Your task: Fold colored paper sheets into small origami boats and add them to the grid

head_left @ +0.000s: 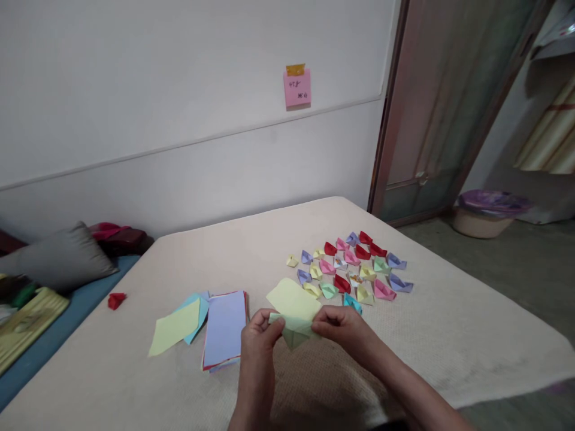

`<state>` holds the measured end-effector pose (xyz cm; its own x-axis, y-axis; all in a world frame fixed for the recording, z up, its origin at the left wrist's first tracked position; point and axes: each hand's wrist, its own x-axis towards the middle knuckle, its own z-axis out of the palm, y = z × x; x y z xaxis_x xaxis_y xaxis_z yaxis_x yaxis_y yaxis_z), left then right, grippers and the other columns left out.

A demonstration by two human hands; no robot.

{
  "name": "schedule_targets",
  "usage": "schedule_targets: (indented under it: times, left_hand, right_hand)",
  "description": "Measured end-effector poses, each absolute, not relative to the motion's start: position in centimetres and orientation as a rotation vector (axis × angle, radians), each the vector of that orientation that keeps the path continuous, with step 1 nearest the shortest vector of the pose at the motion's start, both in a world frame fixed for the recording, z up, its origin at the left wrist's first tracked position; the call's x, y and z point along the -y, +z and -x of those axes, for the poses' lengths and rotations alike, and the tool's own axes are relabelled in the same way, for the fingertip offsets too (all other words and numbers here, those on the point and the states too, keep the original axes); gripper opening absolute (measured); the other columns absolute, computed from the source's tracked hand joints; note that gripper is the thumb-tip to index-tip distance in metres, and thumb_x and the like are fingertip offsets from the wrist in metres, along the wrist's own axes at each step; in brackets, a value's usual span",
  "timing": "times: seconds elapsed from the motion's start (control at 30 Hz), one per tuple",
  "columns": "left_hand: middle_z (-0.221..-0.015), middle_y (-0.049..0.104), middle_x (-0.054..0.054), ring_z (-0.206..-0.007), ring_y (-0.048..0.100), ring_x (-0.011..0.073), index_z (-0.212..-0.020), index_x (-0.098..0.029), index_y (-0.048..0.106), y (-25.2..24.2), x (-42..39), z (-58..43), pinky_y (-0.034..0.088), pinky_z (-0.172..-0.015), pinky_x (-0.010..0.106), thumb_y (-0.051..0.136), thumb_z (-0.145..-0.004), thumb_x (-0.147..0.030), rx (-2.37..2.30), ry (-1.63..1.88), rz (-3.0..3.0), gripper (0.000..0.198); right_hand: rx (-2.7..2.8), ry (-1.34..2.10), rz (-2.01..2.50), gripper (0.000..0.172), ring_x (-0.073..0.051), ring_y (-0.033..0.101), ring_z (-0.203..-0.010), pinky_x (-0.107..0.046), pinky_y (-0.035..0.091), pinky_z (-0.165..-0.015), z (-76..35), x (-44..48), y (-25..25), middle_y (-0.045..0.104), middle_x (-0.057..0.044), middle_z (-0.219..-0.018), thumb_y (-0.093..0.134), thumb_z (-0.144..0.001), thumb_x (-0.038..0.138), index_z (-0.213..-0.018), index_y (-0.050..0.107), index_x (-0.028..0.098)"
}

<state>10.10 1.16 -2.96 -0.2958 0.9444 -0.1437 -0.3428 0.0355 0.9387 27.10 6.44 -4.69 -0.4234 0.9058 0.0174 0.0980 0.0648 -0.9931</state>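
Note:
Between my two hands is a pale yellow-green sheet of paper point(294, 299), partly folded, its lower part coming to a point. My left hand point(263, 338) pinches its left edge between thumb and fingers. At the right edge, my right hand point(341, 326) grips the same sheet. Just left of my left hand lies a stack of coloured paper point(225, 329) with a lavender sheet on top. Beyond my right hand stand rows of small folded paper boats point(353, 257) in red, pink, yellow, green, lavender and blue.
A loose yellow sheet point(175, 328) overlaps a blue one point(200, 314) left of the stack. A red folded paper piece point(116, 300) sits near the cloth's left edge. A grey cushion point(60, 260) lies at far left. A pink note point(297, 90) is taped to the wall.

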Motion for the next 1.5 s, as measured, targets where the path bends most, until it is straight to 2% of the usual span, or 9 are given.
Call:
schedule_targets:
  times: [0.13, 0.27, 0.43, 0.53, 0.67, 0.83, 1.27, 1.37, 1.5]
  left_hand:
    - [-0.054, 0.056, -0.004, -0.052, 0.047, 0.0091, -0.063, -0.015, 0.061, -3.4, -1.4, -10.3, 0.034, -0.052, 0.020, 0.069, -0.060, -0.016, -1.285, 1.432, -0.871, 0.008]
    - [-0.051, 0.055, -0.005, -0.049, 0.045, 0.0086, -0.062, -0.015, 0.061, -4.3, -1.7, -10.8, 0.031, -0.049, 0.020, 0.068, -0.059, -0.016, -1.300, 1.373, -0.975, 0.008]
    - [-0.052, 0.057, -0.005, -0.046, 0.048, 0.0090, -0.078, -0.016, 0.059, -4.4, -1.8, -11.5, 0.032, -0.046, 0.019, 0.070, -0.058, -0.019, -1.281, 1.487, -0.860, 0.023]
    - [-0.065, 0.063, -0.003, -0.056, 0.057, 0.0112, -0.084, -0.019, 0.056, -3.7, -1.5, -11.8, 0.038, -0.051, 0.020, 0.072, -0.059, -0.018, -1.291, 1.577, -0.836, 0.030]
    - [-0.073, 0.064, -0.002, -0.063, 0.058, 0.0118, -0.087, -0.021, 0.056, -3.6, -1.0, -12.0, 0.043, -0.058, 0.021, 0.069, -0.069, -0.022, -1.351, 1.604, -0.972, 0.022]
    - [-0.102, 0.062, 0.004, -0.075, 0.061, 0.0148, -0.090, -0.020, 0.063, -4.2, -0.9, -11.9, 0.048, -0.069, 0.027, 0.067, -0.072, -0.024, -1.436, 1.655, -1.109, 0.018]
    - [-0.104, 0.061, 0.008, -0.103, 0.055, 0.0240, -0.078, -0.021, 0.067, -3.9, -0.5, -11.7, 0.044, -0.087, 0.035, 0.062, -0.078, -0.022, -1.695, 1.621, -1.394, 0.006]
    - [-0.105, 0.061, 0.007, -0.102, 0.056, 0.0233, -0.077, -0.021, 0.067, -4.2, -0.6, -11.6, 0.045, -0.085, 0.033, 0.061, -0.078, -0.022, -1.694, 1.630, -1.386, 0.006]
    - [-0.106, 0.059, 0.006, -0.083, 0.061, 0.0175, -0.093, -0.021, 0.063, -4.6, -0.7, -11.7, 0.051, -0.074, 0.030, 0.064, -0.076, -0.023, -1.625, 1.700, -1.292, 0.016]
  right_hand:
    - [1.669, 1.450, 0.980, 0.012, -0.013, 0.049, -0.057, -0.023, 0.036, -0.054, -26.7, -6.0, -4.0, 0.061, 0.001, -0.061, 0.064, -0.072, 0.026, -0.074, 0.071, 0.018]
    - [1.686, 1.493, 0.972, 0.012, -0.011, 0.043, -0.051, -0.022, 0.032, -0.050, -26.1, -5.4, -4.3, 0.053, 0.004, -0.051, 0.062, -0.070, 0.022, -0.062, 0.069, 0.017]
    - [1.593, 1.543, 0.951, 0.008, -0.009, 0.041, -0.050, -0.021, 0.031, -0.050, -25.8, -5.2, -4.7, 0.050, 0.005, -0.051, 0.061, -0.067, 0.016, -0.061, 0.066, 0.016]
    - [1.481, 1.556, 0.948, 0.005, -0.010, 0.042, -0.051, -0.021, 0.031, -0.050, -25.6, -5.1, -4.5, 0.050, 0.006, -0.051, 0.063, -0.066, 0.015, -0.062, 0.065, 0.017]
    - [1.388, 1.565, 0.908, 0.001, -0.009, 0.041, -0.049, -0.021, 0.030, -0.049, -25.5, -5.2, -4.5, 0.049, 0.006, -0.051, 0.064, -0.066, 0.017, -0.064, 0.065, 0.017]
    - [1.457, 1.478, 0.855, 0.010, -0.012, 0.048, -0.055, -0.022, 0.037, -0.054, -25.4, -4.9, -4.7, 0.057, 0.004, -0.059, 0.062, -0.072, 0.019, -0.078, 0.070, 0.019]
    - [1.617, 1.234, 0.920, 0.016, -0.018, 0.059, -0.071, -0.026, 0.044, -0.067, -25.2, -4.0, -4.3, 0.067, -0.001, -0.074, 0.059, -0.079, 0.020, -0.089, 0.071, 0.021]
    - [1.627, 1.227, 0.915, 0.016, -0.018, 0.059, -0.071, -0.026, 0.044, -0.067, -25.1, -4.0, -4.4, 0.067, -0.002, -0.074, 0.059, -0.078, 0.020, -0.088, 0.071, 0.020]
    - [1.589, 1.218, 0.930, 0.014, -0.016, 0.057, -0.066, -0.025, 0.044, -0.063, -25.0, -4.2, -4.5, 0.065, 0.000, -0.069, 0.059, -0.077, 0.020, -0.087, 0.070, 0.018]
